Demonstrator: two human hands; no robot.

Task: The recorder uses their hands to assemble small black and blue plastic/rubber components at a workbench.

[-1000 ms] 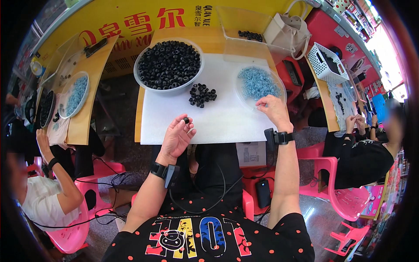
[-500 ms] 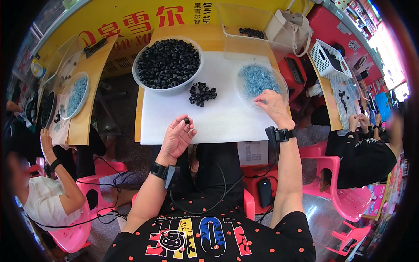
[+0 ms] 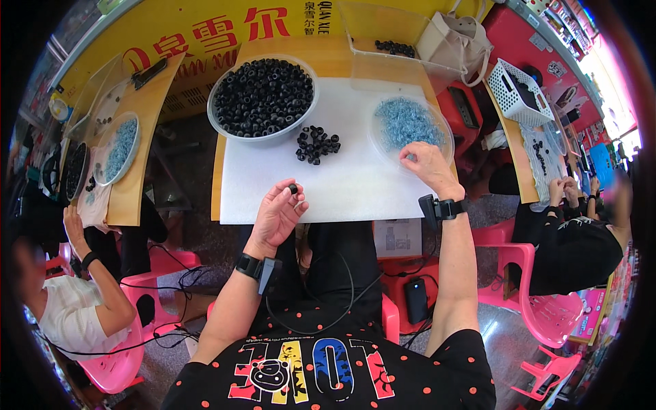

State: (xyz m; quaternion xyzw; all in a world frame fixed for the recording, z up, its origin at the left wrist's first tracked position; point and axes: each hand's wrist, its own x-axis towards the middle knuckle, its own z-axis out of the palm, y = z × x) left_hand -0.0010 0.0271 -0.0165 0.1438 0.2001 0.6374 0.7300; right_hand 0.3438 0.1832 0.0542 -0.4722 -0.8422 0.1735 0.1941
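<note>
A small black ring point(image 3: 293, 188) is pinched between the fingertips of the left hand point(image 3: 277, 217), above the near edge of the white mat point(image 3: 355, 184). Right hand point(image 3: 429, 162), fingers curled, reaches into the clear dish point(image 3: 410, 126) of blue pieces; its grasp cannot be told. A loose pile of black rings point(image 3: 316, 144) lies just before the large bowl point(image 3: 263, 97).

One large bowl point(image 3: 262, 130) heaped with black rings, too many to count; about a dozen loose black rings point(image 3: 317, 145); one clear dish of blue pieces point(image 3: 410, 124); one white basket point(image 3: 516, 92); two hands, left point(image 3: 277, 217) and right point(image 3: 428, 164).
</note>
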